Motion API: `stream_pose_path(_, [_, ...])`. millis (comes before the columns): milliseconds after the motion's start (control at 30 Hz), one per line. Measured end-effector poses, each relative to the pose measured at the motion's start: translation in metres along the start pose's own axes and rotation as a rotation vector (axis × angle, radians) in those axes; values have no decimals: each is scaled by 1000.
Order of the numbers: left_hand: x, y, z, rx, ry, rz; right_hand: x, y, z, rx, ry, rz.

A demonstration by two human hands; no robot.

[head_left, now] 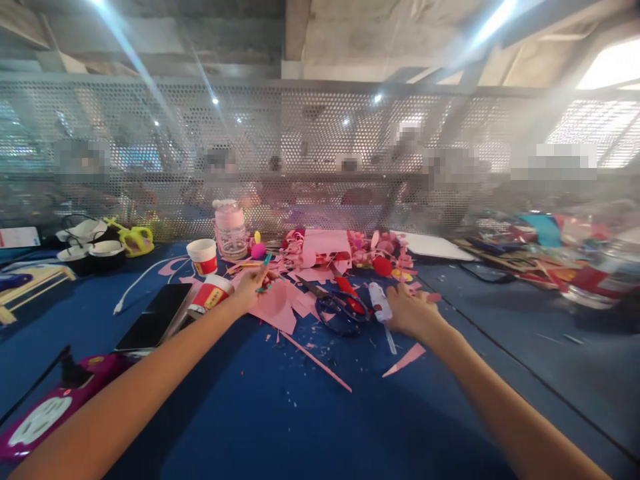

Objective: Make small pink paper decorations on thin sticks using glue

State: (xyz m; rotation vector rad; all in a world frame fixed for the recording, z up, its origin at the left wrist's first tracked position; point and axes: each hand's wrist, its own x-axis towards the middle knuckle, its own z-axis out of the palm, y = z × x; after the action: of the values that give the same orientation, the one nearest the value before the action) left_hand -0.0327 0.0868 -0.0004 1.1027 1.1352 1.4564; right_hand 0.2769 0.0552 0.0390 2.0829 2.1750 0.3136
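My left hand [256,288] hovers at the pink paper sheets [275,305], its fingers curled. Teal shows at its fingertips; whether that is a slim thing held or the nails, I cannot tell. At the right edge of the craft pile, my right hand [411,308] has its fingers bent and partly hidden. A white wrapped-looking object [380,301] with dark marks lies against its thumb side, and pink bits show by its fingers. Between the hands rest dark-handled scissors [343,313], partly over a red object [350,293].
Pink scraps, a thin pink strip [317,362] and a clear strip [390,340] lie on the blue table. To the left are paper cups [202,259], a black phone [157,317], a jar [231,230] and a purple device [55,407]. A perforated metal screen [320,153] stands behind.
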Motion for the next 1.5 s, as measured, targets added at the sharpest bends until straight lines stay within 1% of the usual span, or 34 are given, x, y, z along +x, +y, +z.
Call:
stream_pose_path(100, [-8, -4, 7, -106, -55, -57, -2, -5, 1, -23, 32, -35])
stream_pose_path(233, [-23, 4, 16, -203, -115, -96, -6, -9, -2, -48, 81, -72])
stream_pose_path(267, [-28, 5, 19, -221, -125, -101, -6, -10, -4, -64, 115, -81])
stream_pose_path(333, [-35, 5, 24, -303, -154, -140, -7, -12, -11, -106, 235, -114])
stream_pose_path(400, [-41, 3, 29, -359, -132, -190, -8, -13, -20, -98, 363, -122])
stream_pose_path(467, [-45, 2, 32, -400, -107, -212, -9, -14, -27, 9, 490, -99])
stream_pose_path(533, [-47, 2, 34, -447, -117, -224, -10, -15, -30, 215, 626, -101])
stream_pose_path(633, [-47, 4, 36, -524, -201, -265, -14, -24, -23, 578, 849, -203])
stream_pose_path(667, [-47, 4, 36, -543, -222, -276, -17, -29, -18, 680, 901, -260])
stream_pose_path(700, [-46, 3, 36, -557, -232, -279, -20, -34, -12, 761, 923, -295])
stream_pose_path(733, [-44, 2, 37, -561, -225, -277, -23, -40, -6, 829, 929, -308])
stream_pose_path(833, [-40, -6, 36, -502, -166, -224, -31, -54, 8, 950, 861, -387])
stream_pose_path(900, [-37, -9, 35, -404, -155, -136, -34, -59, 15, 991, 779, -470])
stream_pose_path(967, [-37, -10, 34, -294, -175, -29, -34, -59, 19, 1015, 730, -518])
stream_pose_path(1033, [-40, -7, 34, -196, -178, 57, -32, -57, 22, 1051, 713, -501])
stream_pose_path(1100, [-44, -4, 35, -114, -172, 115, -30, -54, 24, 1095, 681, -479])
stream_pose_path(1233, [-52, -1, 37, -9, -168, 152, -28, -50, 29, 1175, 594, -447])
stream_pose_path(1400, [-52, -2, 38, -27, -140, 135, -27, -48, 36, 1259, 534, -404])
stream_pose_path(1500, [-51, -4, 36, -7, -161, 142, -26, -47, 38, 1275, 526, -407])
